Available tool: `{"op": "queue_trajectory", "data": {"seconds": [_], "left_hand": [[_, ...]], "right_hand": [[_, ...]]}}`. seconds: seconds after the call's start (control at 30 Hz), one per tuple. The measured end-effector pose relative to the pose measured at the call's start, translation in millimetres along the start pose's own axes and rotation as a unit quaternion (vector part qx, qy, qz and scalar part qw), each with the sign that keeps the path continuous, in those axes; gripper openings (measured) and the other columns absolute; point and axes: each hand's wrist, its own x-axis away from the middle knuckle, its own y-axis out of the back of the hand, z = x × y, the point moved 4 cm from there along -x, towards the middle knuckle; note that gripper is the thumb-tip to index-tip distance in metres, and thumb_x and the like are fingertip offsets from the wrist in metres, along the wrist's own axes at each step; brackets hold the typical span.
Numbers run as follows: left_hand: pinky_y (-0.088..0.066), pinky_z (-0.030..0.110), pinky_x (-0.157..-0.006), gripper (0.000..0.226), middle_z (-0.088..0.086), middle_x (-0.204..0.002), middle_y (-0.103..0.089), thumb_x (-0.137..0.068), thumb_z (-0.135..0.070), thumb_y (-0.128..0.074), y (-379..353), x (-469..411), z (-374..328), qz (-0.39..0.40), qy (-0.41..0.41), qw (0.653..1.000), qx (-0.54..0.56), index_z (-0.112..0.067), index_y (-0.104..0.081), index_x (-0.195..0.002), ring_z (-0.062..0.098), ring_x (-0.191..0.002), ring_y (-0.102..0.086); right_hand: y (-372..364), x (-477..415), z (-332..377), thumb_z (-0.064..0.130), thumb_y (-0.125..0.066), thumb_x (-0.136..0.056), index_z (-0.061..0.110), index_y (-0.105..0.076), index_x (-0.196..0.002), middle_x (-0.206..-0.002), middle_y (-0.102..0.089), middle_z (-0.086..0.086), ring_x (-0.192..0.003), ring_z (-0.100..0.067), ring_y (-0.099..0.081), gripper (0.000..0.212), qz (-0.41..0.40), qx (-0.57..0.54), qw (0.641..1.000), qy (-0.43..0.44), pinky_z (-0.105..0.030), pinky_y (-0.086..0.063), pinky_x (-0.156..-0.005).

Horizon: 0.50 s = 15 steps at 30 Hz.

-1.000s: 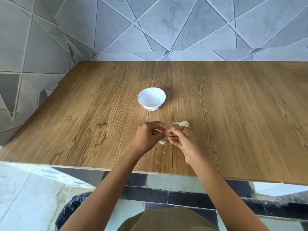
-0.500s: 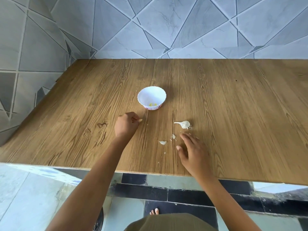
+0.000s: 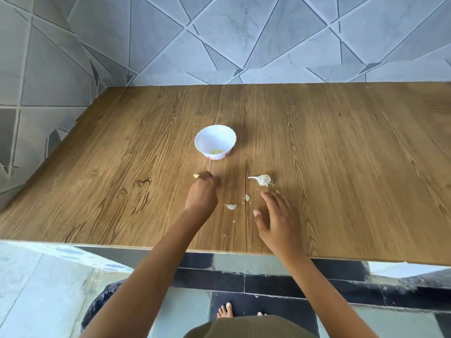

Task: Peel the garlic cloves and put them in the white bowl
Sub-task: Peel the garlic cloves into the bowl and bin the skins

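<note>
Clove (image 3: 196, 176): gripped in my left hand (image 3: 203, 193), fingers (image 3: 210, 178) curled tight round it, only the pale tip sticking out on the left. It's just short of the white bowl (image 3: 215, 142), near side, a touch left, not over the rim. Can't tell if that hand touches the counter (image 3: 341, 154).
Bowl: upright, a few yellowish bits (image 3: 217, 151) at the bottom.
Garlic head (image 3: 262, 179): lying on the counter, near-right of the bowl, stalk pointing left.
Right hand (image 3: 278, 220): just on my side of the garlic head, fingers straight and spread, holding nothing.
Skin scraps (image 3: 230, 206): on the counter between the two hands, nearer me than the bowl.
Tiled wall (image 3: 244, 40) beyond the bowl. My bare foot (image 3: 225, 311) on the floor (image 3: 48, 289) below the counter edge.
</note>
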Motion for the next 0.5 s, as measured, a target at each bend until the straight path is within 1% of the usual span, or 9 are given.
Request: {"op": "queue_trajectory", "data": {"seconds": [0.07,0.13,0.23,0.3,0.37,0.43,0.5], "left_hand": [[-0.054,0.036,-0.076,0.051,0.011,-0.115,-0.057,-0.078,0.021,-0.041,-3.4,11.3,-8.8,0.003,-0.018,1.000,0.002,-0.005,-0.064,-0.116,0.029,-0.091,-0.063],[-0.055,0.034,-0.077,0.049,0.009,-0.114,-0.060,-0.079,0.020,-0.045,-7.2,27.2,-21.6,0.016,-0.059,0.998,0.005,-0.006,-0.066,-0.114,0.025,-0.092,-0.064],[-0.055,0.038,-0.078,0.045,0.008,-0.109,-0.065,-0.079,0.016,-0.049,-7.8,32.4,-34.3,0.044,-0.106,0.993,0.012,-0.009,-0.069,-0.111,0.024,-0.092,-0.065],[-0.055,0.040,-0.077,0.043,0.008,-0.106,-0.069,-0.077,0.015,-0.051,-3.4,19.4,-38.2,0.031,-0.116,0.992,0.030,-0.010,-0.071,-0.106,0.025,-0.090,-0.066],[-0.054,0.040,-0.081,0.047,0.009,-0.108,-0.070,-0.073,0.018,-0.051,0.8,7.7,-48.7,0.035,-0.155,0.986,0.040,-0.008,-0.071,-0.107,0.026,-0.095,-0.066],[-0.053,0.039,-0.086,0.049,0.009,-0.110,-0.070,-0.069,0.020,-0.052,0.1,4.7,-60.9,0.073,-0.206,0.975,0.042,-0.006,-0.071,-0.106,0.026,-0.100,-0.066],[-0.052,0.038,-0.086,0.047,0.008,-0.110,-0.070,-0.069,0.019,-0.052,0.0,9.9,-62.6,0.092,-0.234,0.967,0.040,-0.006,-0.072,-0.103,0.025,-0.100,-0.066]], "right_hand": [[0.4,-0.3,-1.5,0.038,-0.040,-0.090,0.004,-0.058,-0.123,-0.125,-0.061,-0.012,-0.122,-0.031,-0.052,0.050,-0.007,0.003,1.000,-0.007,-0.050,-0.042,-0.103],[1.8,-1.0,-2.7,0.036,-0.043,-0.090,0.002,-0.058,-0.122,-0.124,-0.061,-0.013,-0.120,-0.032,-0.054,0.049,-0.008,0.000,1.000,-0.014,-0.049,-0.042,-0.102],[4.7,0.6,-7.8,0.032,-0.054,-0.088,0.001,-0.058,-0.121,-0.124,-0.061,-0.016,-0.119,-0.033,-0.055,0.045,0.001,0.046,0.999,-0.005,-0.047,-0.043,-0.100],[6.5,1.6,-11.6,0.039,-0.045,-0.089,0.003,-0.059,-0.122,-0.127,-0.060,-0.015,-0.120,-0.032,-0.055,0.051,0.009,0.071,0.997,0.000,-0.045,-0.040,-0.101],[7.3,2.7,-14.1,0.043,-0.037,-0.089,0.004,-0.060,-0.122,-0.130,-0.058,-0.014,-0.121,-0.030,-0.054,0.056,0.015,0.078,0.997,0.004,-0.044,-0.038,-0.102],[9.1,3.1,-14.5,0.040,-0.039,-0.088,0.005,-0.062,-0.120,-0.130,-0.058,-0.012,-0.120,-0.030,-0.055,0.052,0.011,0.073,0.997,0.008,-0.044,-0.039,-0.101],[10.7,3.1,-15.2,0.031,-0.047,-0.086,0.005,-0.063,-0.118,-0.129,-0.059,-0.012,-0.120,-0.030,-0.056,0.044,-0.004,0.051,0.999,0.010,-0.043,-0.038,-0.101]]}}
